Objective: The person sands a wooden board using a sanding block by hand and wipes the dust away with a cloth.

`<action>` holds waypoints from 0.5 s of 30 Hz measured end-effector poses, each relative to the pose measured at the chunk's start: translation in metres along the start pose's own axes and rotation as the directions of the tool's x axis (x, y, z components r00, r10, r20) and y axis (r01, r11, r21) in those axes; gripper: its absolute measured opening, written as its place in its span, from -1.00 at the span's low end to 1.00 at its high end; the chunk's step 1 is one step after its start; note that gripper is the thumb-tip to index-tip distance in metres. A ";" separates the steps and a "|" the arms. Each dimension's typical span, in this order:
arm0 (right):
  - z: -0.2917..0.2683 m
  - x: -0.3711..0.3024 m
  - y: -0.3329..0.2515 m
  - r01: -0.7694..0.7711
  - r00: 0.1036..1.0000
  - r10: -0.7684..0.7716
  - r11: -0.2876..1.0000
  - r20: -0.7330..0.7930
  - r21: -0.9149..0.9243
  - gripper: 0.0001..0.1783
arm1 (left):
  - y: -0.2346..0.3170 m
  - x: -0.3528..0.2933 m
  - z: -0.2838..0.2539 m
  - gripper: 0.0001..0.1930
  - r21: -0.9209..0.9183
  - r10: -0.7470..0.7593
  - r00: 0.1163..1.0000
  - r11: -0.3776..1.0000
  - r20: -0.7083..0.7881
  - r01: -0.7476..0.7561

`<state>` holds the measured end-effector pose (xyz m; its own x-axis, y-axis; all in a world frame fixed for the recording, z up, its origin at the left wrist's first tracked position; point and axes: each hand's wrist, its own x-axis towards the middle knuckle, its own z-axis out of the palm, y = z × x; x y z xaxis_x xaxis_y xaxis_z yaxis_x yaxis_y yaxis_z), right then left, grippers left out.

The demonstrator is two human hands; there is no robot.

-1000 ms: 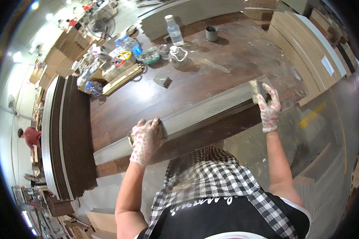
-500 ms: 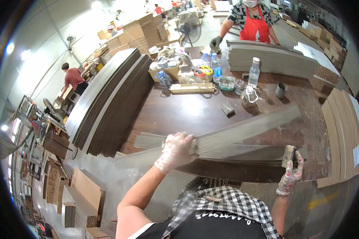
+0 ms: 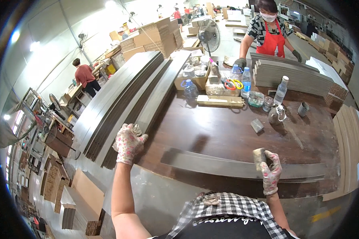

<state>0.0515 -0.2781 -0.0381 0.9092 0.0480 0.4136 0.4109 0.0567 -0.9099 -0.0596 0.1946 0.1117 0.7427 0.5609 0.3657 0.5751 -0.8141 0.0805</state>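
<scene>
My left hand (image 3: pixel 128 144), in a white glove with pink spots, is closed on the near end of a long grey plank (image 3: pixel 163 93) at the right side of the stacked planks (image 3: pixel 119 93). A bit of greyish cloth seems to show by its fingertips. My right hand (image 3: pixel 271 175), gloved alike, grips a small worn sponge-like block (image 3: pixel 260 157), dirty yellow and grey. It is held above several thin grey planks (image 3: pixel 215 166) lying along the table's near edge.
On the brown table (image 3: pixel 203 127) are a grey block (image 3: pixel 257 126), a clear jug (image 3: pixel 276 115), bottles (image 3: pixel 246 81), scissors (image 3: pixel 233 84) and a small cup (image 3: pixel 303 109). A co-worker in a red apron (image 3: pixel 271 46) stands behind another plank stack (image 3: pixel 291 75). Cardboard (image 3: pixel 347 151) stands at right.
My left hand has carried a plank from the table's near middle leftward to the stack. My right hand has moved left with the block. My view has shifted.
</scene>
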 end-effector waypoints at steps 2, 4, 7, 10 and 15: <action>0.039 0.005 -0.004 0.013 0.999 -0.012 1.000 0.038 -0.028 -0.59 | -0.026 0.027 0.003 -0.48 0.083 0.010 1.000 0.997 -0.019 -0.009; 0.070 0.007 -0.011 -0.003 0.998 0.004 1.000 0.067 -0.018 -0.58 | -0.044 0.053 0.004 -0.45 0.117 -0.005 0.999 0.993 0.041 0.001; 0.093 0.009 -0.002 0.051 0.995 -0.043 0.994 0.091 -0.091 -0.57 | -0.048 0.087 -0.003 -0.37 0.187 -0.062 0.987 0.982 0.148 0.034; 0.104 0.010 -0.003 -0.001 0.996 0.008 0.997 0.085 -0.078 -0.58 | -0.062 0.125 0.005 -0.39 0.202 -0.066 0.984 0.979 0.167 0.031; 0.092 0.022 0.018 -0.065 0.996 0.068 0.997 0.064 -0.050 -0.60 | -0.059 0.161 0.021 -0.44 0.165 -0.094 0.987 0.984 0.127 0.073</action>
<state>0.0730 -0.1843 -0.0422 0.9288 0.1156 0.3520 0.3540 0.0036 -0.9353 0.0337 0.3360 0.1463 0.7226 0.6497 0.2360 0.6762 -0.7352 -0.0468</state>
